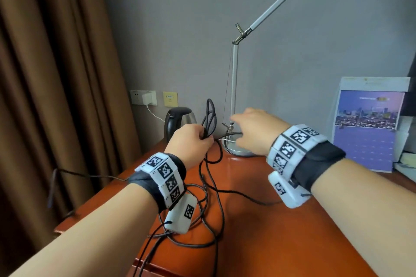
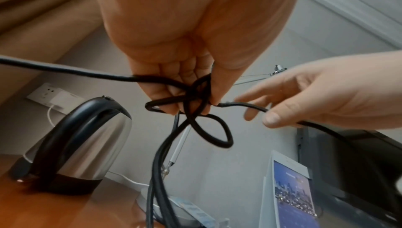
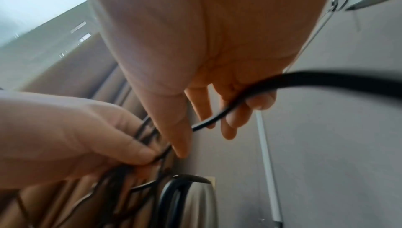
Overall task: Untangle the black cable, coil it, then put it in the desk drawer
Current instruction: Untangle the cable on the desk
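The long black round cable is bunched in the left hand, which squeezes a few loops of it in a fist. One loop sticks up above that hand, and another loop hangs out past the fingers. The rest of the cable drops down below both hands and lies in loose, messy curves on the shiny red-brown wooden desk.

The right hand is just beside the left one. A single strand runs across its loosely curled fingers. I think it is feeding this strand over to make the next loop.

The cable looks light, soft and bendy, so it should fold easily. It may also spring back open or slip. It is best to hold it where the loops cross and pinch them all together.

A silver and black metal kettle stands behind the left hand. The round base of a tall silver desk lamp sits under the right hand. I cannot see the drawer.
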A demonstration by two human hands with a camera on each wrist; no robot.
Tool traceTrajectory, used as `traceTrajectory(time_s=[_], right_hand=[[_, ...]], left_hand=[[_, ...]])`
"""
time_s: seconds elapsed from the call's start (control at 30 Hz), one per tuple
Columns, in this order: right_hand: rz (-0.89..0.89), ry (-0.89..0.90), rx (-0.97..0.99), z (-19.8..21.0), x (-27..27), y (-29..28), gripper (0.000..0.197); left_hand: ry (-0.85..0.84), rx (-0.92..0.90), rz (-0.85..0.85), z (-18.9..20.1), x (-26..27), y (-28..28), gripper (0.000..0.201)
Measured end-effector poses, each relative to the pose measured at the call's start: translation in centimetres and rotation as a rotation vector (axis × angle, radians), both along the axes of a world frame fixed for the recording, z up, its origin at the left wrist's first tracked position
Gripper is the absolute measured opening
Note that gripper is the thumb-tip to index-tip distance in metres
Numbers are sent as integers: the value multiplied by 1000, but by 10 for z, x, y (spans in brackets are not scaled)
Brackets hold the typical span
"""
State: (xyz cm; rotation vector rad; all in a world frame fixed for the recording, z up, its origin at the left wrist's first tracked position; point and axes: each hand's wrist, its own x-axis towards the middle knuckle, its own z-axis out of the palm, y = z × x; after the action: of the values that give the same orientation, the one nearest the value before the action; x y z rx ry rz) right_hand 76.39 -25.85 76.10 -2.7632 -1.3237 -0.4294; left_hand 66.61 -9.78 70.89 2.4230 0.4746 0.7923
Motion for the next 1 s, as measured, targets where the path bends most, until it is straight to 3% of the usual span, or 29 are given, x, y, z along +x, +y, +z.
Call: traceTrajectory(time_s=[0.13, 0.27, 0.47, 0.53, 0.63, 0.73, 0.8, 0.9, 1.0], right_hand=[[101, 33, -4, -7, -9, 17, 19], [118, 111, 167, -4, 3, 5, 30], [-145, 157, 619, 10, 57, -35, 30], [-287, 173, 529, 8, 71, -45, 28], [-437, 26, 112, -3, 62, -42, 26], [-142, -99, 126, -4, 30, -23, 35], [65, 6, 126, -2, 6, -6, 32], [151, 155, 134, -3, -15, 11, 22], [146, 125, 152, -3, -11, 11, 23]], left_hand=[[-13, 38, -47, 8, 0, -11, 23], [-38, 29, -35, 14, -5, -6, 34], [-59, -48, -9, 10, -18, 18, 26], [-69, -75, -22, 11, -19, 21, 22], [-74, -119, -54, 13, -17, 17, 19], [-54, -114, -84, 14, -12, 7, 20], [-46, -91, -99, 14, -8, 0, 21], [-37, -37, -117, 15, -7, -9, 24], [-48, -66, -123, 14, -11, -5, 19]])
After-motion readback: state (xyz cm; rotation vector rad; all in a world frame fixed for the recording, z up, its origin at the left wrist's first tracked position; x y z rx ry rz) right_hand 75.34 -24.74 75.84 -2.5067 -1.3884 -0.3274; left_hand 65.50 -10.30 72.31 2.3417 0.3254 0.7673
